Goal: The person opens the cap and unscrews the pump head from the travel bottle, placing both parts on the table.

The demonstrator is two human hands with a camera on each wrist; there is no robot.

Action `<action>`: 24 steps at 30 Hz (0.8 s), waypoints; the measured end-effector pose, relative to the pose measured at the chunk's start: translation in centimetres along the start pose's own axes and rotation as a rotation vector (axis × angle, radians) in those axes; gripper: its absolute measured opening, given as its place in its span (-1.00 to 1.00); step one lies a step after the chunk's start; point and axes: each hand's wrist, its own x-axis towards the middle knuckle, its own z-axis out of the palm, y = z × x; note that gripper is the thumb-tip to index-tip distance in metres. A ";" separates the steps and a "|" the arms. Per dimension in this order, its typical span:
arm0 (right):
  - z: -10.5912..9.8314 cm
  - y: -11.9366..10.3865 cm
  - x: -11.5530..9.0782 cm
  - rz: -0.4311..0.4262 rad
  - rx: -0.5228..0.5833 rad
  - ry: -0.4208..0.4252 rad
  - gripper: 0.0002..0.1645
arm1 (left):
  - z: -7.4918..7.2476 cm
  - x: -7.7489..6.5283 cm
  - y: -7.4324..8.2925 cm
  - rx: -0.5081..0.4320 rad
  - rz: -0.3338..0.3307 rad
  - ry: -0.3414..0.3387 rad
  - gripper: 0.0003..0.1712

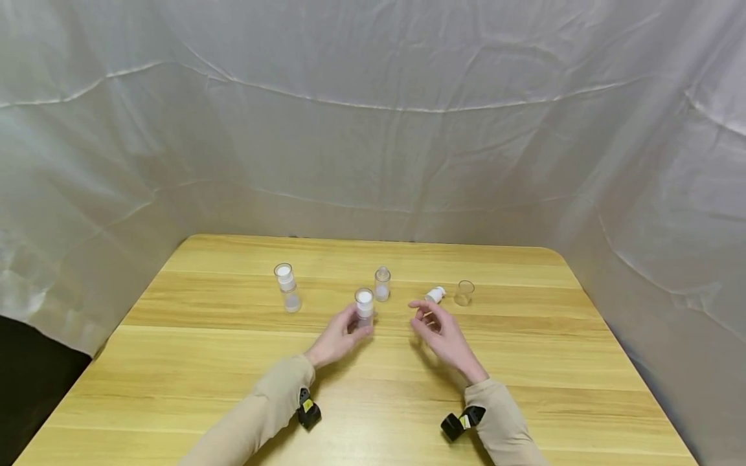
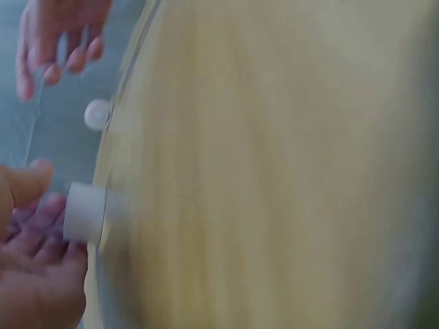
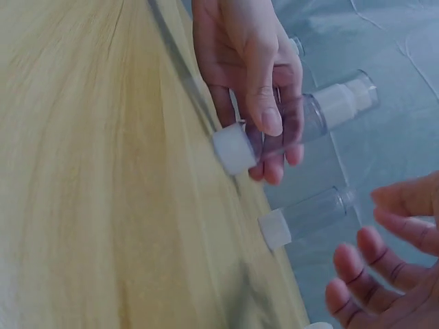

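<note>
My left hand (image 1: 339, 338) is round a small clear pump bottle (image 1: 364, 316) with a white pump under a clear cap. In the right wrist view the thumb crosses the front of the bottle body (image 3: 278, 140) and the fingers lie behind it. My right hand (image 1: 444, 336) holds nothing, its fingers parted and loosely bent. Just beyond its fingertips a white pump head (image 1: 435, 294) lies on its side. Between the hands and farther back stands a clear bottle (image 1: 382, 286) with no pump on it, its white base (image 3: 274, 229) showing in the right wrist view.
Another capped pump bottle (image 1: 288, 288) stands on the left of the wooden table (image 1: 384, 401). A loose clear cap (image 1: 464, 293) stands to the right of the pump head. Pale fabric (image 1: 373, 149) hangs behind the table and along its sides.
</note>
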 end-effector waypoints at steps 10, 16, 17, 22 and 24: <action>0.5 -1.6 -0.2 -0.338 0.038 -0.078 -0.39 | 1.4 -0.7 0.7 0.012 0.070 -0.273 -0.47; 0.9 -2.0 0.0 -0.484 0.039 -0.139 -0.34 | 1.6 -0.8 0.9 0.003 0.068 -0.327 -0.44; 1.0 -2.1 0.1 -0.499 0.036 -0.146 -0.35 | 1.6 -0.8 0.9 0.000 0.069 -0.335 -0.44; 1.2 -2.3 0.2 -0.530 0.005 -0.154 -0.42 | 1.6 -0.7 0.9 -0.009 0.084 -0.355 -0.42; 1.3 -2.4 0.2 -0.518 -0.012 -0.148 -0.44 | 1.6 -0.6 0.9 -0.007 0.091 -0.356 -0.40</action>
